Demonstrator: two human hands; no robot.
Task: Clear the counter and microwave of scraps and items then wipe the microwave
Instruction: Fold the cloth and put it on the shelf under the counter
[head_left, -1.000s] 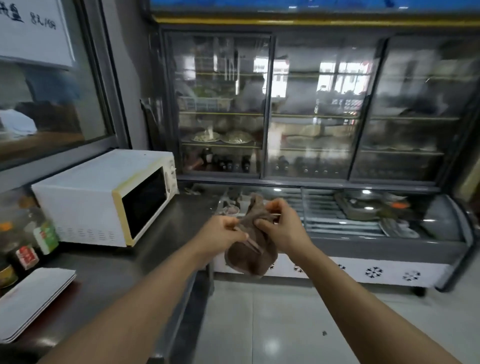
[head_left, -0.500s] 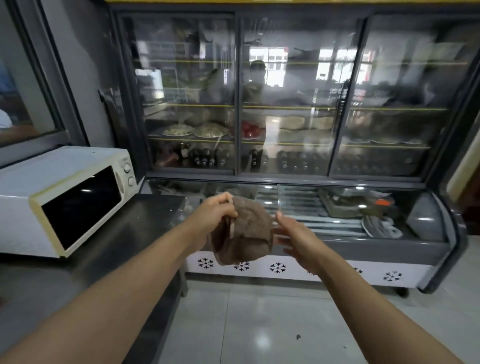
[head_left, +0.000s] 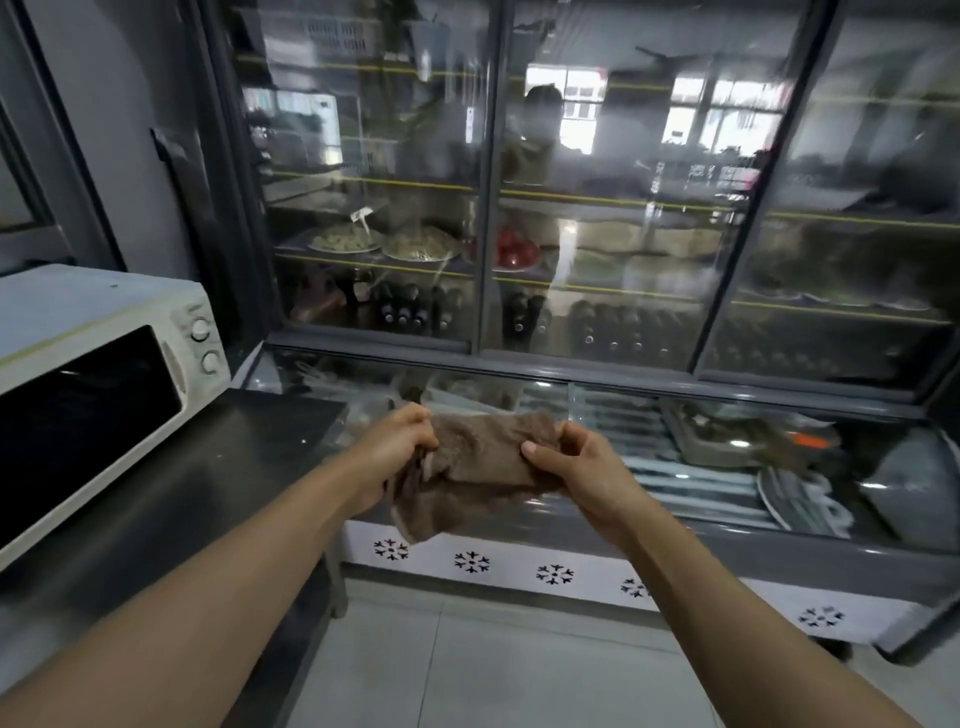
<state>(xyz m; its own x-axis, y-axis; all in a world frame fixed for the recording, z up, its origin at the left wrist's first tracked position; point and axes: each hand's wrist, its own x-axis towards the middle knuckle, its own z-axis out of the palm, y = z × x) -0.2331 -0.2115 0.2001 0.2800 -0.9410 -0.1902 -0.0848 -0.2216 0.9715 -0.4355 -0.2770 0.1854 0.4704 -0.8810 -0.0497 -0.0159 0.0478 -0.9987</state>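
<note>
A brown cloth (head_left: 475, 470) is stretched between both hands in front of me, above the floor past the counter's right end. My left hand (head_left: 395, 449) grips its left edge and my right hand (head_left: 576, 467) pinches its right edge. A loose corner hangs down below. The white microwave (head_left: 98, 353), door closed with a dark window and two knobs, stands on the dark steel counter (head_left: 218, 467) to the left of my hands.
A glass-door display fridge (head_left: 597, 208) with plates and bottles fills the wall ahead. Below it runs a chest freezer (head_left: 571, 566) with a sliding glass lid and snowflake marks. Pale floor tiles (head_left: 493, 665) lie between the counter and the freezer.
The cloth went from a bunched bundle to spread wide between my hands. My right hand took hold of its right edge again. The view turned right, so less of the microwave and counter shows.
</note>
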